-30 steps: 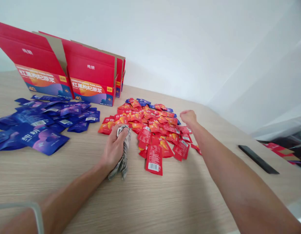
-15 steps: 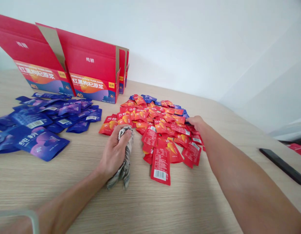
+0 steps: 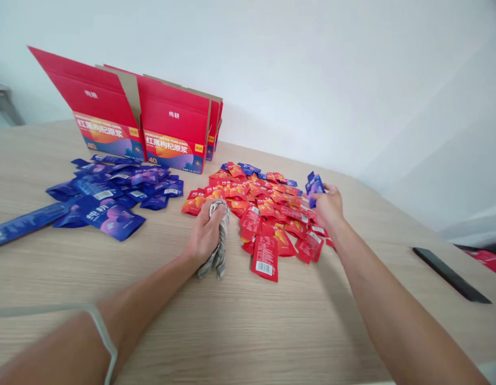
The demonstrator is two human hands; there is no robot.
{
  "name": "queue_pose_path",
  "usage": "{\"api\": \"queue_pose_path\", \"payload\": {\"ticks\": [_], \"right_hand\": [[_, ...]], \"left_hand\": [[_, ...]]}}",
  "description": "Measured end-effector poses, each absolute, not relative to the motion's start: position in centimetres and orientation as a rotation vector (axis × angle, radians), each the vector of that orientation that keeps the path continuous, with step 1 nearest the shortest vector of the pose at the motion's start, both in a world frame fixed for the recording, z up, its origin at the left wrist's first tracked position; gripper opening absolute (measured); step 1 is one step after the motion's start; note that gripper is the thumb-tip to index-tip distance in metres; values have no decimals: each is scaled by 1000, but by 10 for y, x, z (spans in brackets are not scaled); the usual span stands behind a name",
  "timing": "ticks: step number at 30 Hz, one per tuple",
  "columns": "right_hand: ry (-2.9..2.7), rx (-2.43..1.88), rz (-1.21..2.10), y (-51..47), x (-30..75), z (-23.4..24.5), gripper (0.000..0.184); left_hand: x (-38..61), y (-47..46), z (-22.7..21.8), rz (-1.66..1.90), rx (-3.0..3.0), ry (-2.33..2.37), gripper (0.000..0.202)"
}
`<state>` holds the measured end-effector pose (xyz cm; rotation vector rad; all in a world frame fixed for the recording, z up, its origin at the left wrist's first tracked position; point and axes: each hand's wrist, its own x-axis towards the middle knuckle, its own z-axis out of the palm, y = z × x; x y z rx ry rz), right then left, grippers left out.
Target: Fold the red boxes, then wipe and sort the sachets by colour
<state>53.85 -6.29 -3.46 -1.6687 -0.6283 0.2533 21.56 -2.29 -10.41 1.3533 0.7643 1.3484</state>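
My right hand (image 3: 328,206) pinches a blue pouch (image 3: 314,188) and holds it up at the right side of a heap of red pouches (image 3: 267,206). Fingers of my left hand (image 3: 207,227) are closed around a crumpled grey striped cloth (image 3: 218,251), just left of the red heap's near edge. A few blue pouches (image 3: 248,168) show along the far side of that heap. Off to the left lies a separate pile of blue pouches (image 3: 115,187), some with barcodes facing up.
Red cartons (image 3: 173,128) with raised flaps stand behind the blue pile, near the white wall. A black flat object, perhaps a phone (image 3: 450,274), lies on the wooden table at the right. A pale cord (image 3: 99,323) crosses my left forearm.
My right hand has lifted a blue pouch from the right edge of the red heap. My left hand still grips the cloth. The view has shifted, showing more at the left.
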Motion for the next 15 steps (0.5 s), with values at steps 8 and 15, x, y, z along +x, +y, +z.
{"api": "queue_pose_path", "payload": {"ticks": [8, 15], "right_hand": [[-1315, -1287, 591, -78, 320, -73, 63], [-1460, -1304, 654, -68, 291, -65, 77]], "left_hand": [[207, -36, -89, 1522, 1222, 851, 28], [203, -48, -82, 1573, 1203, 908, 23]]}}
